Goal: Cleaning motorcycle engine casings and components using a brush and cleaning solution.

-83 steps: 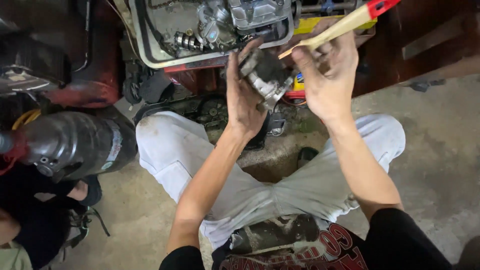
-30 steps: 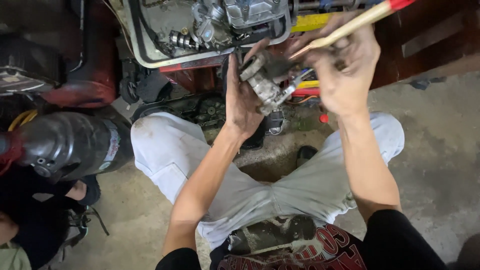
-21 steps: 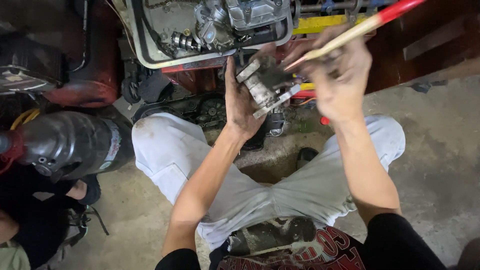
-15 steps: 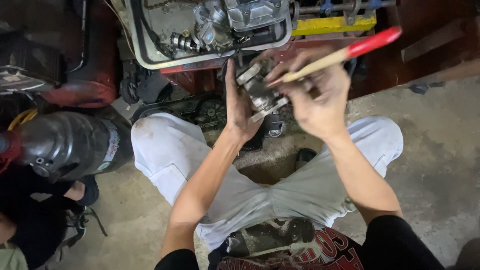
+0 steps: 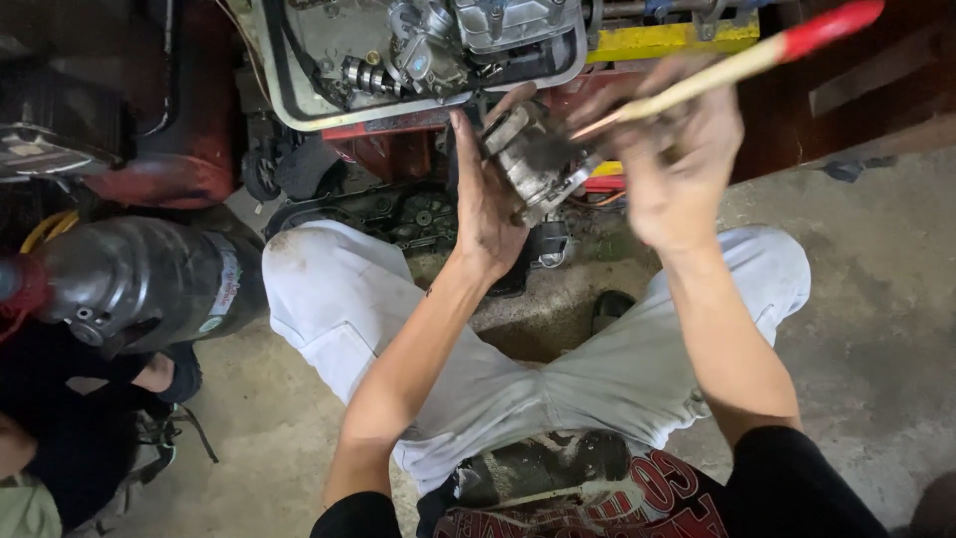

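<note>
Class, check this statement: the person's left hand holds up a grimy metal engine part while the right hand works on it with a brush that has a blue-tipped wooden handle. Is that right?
Not quite. In the head view the brush in the right hand has a red-tipped wooden handle, not blue. The rest stands: the left hand holds up the grimy metal engine part.
</note>
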